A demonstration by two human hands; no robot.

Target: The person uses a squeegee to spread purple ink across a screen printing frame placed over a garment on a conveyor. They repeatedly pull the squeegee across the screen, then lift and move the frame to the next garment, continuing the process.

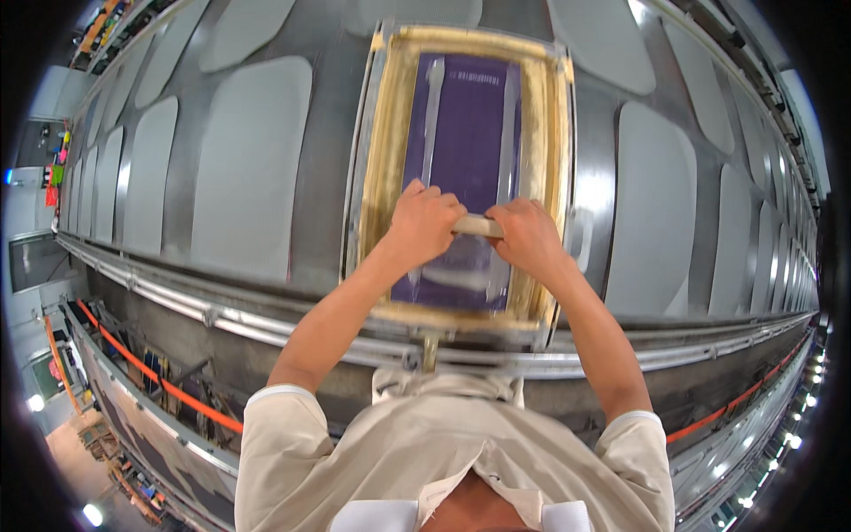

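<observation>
pale bar (479,226) in left hand (427,222) and right hand (528,236)

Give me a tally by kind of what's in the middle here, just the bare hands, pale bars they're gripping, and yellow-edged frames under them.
Bare hands: 2, left hand and right hand
Pale bar: 1
Yellow-edged frame: 1
Total: 4

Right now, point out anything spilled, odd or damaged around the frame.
Nothing looks clearly broken or spilled. The frame has a blotchy yellow border, and pale streaks run along the long sides of its purple panel; both look untidy, perhaps just residue.
</observation>
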